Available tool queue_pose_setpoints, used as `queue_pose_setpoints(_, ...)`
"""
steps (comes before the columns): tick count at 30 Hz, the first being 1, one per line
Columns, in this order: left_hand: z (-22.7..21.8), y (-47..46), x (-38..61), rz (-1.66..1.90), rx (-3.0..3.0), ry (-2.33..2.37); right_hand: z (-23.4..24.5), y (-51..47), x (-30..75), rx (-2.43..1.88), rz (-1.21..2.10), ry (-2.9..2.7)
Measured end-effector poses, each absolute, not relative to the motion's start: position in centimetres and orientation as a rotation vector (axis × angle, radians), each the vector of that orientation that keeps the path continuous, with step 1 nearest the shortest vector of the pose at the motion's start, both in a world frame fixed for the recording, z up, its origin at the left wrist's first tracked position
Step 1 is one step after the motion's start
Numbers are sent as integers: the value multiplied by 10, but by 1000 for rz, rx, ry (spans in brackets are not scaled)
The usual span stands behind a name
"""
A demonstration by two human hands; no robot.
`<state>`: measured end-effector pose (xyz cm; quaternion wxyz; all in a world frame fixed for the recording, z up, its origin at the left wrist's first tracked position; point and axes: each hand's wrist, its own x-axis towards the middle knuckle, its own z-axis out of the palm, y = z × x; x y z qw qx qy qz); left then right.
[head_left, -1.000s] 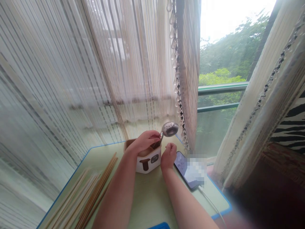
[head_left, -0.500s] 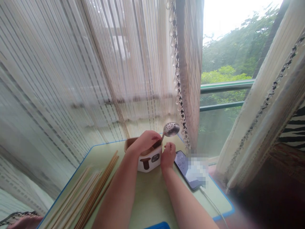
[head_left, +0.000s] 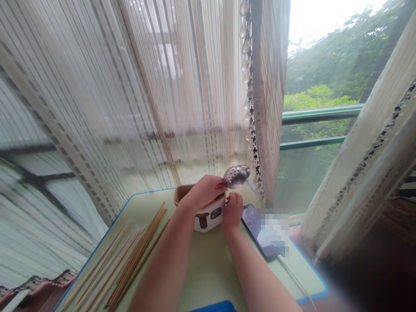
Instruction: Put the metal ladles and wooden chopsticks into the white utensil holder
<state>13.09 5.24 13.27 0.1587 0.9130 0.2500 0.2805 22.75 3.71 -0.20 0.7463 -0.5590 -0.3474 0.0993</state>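
Note:
A white and brown utensil holder (head_left: 208, 222) stands on the table, spoon and fork pictures not clear on its front but a dark brown shape showing. Over its open top reaches my left hand (head_left: 206, 190), fingers closed at the neck of a metal slotted spoon (head_left: 234, 177). The spoon's handle is hidden behind the hand. Another rounded metal head (head_left: 247, 170) shows just behind the slotted one. My right hand (head_left: 233, 210) is curled against the holder's right side; its fingertips are partly hidden.
A phone (head_left: 260, 236) with a white charging cable (head_left: 297, 277) lies right of my right hand. Several pale and brown chopsticks (head_left: 138, 255) lie to the left. A blue object (head_left: 214, 307) shows at the front edge. Curtains (head_left: 195, 108) hang behind the blue-edged table (head_left: 204, 268).
My left hand has moved up to the slotted spoon's neck, and the spoon's head has turned. A second metal head now shows behind it. The view has shifted slightly.

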Motion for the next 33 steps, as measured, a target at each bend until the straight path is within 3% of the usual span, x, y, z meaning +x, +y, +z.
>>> queue_pose_setpoints(9,126,61,133,821,2478,784,4,40,227,-1209,587,-371)
queue_pose_setpoints(20,121,62,137,869,2398,684,6,42,219,-1150,702,-235)
queue_pose_setpoints(33,114,67,133,687,2445,770,7,44,220,-1089,740,-153)
